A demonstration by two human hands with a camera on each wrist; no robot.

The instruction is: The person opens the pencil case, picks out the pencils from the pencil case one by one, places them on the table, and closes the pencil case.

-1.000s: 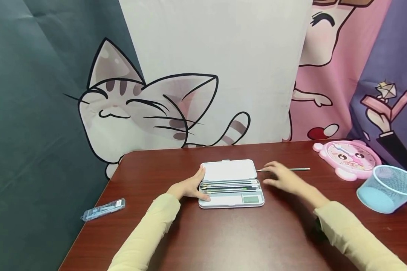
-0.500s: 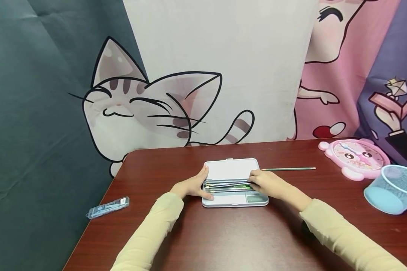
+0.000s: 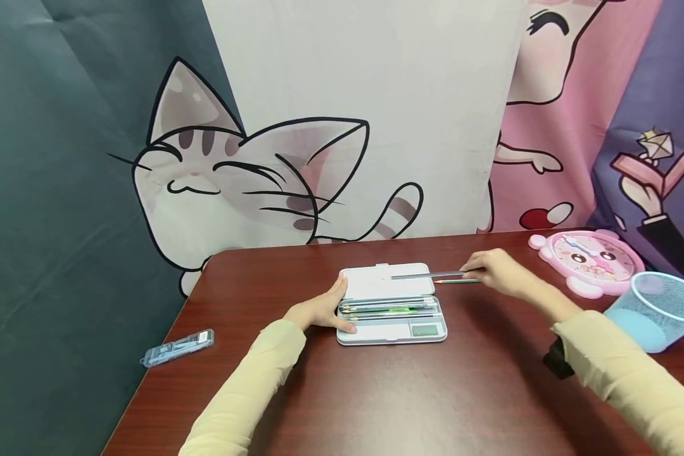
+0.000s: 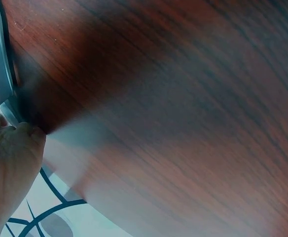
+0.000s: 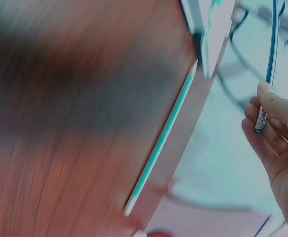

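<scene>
An open white pencil case (image 3: 376, 339) lies on the table, with several pencils (image 3: 370, 308) and a green item in its tray. My left hand (image 3: 315, 311) steadies its left side, thumb over the tray and fingers extended along the lid's edge; the left wrist view shows only part of this hand. Above the table, right of the case, my right hand (image 3: 498, 271) pinches a dark pencil (image 3: 422, 275) near its end, the tip pointing left over the lid. The right wrist view shows this pencil's metal-banded end. Beneath it lies a green pencil (image 5: 161, 140) beside the case.
A pink animal-shaped clock (image 3: 589, 259) lies at the back right, near a light blue mesh basket (image 3: 661, 304). A clear blue case (image 3: 178, 348) sits by the table's left edge. A cartoon-printed curtain (image 3: 444, 114) hangs behind the table.
My right hand reached into the pencil case, took hold of a dark pencil, and lifted it out toward the back right. The left hand has stayed at the case.
</scene>
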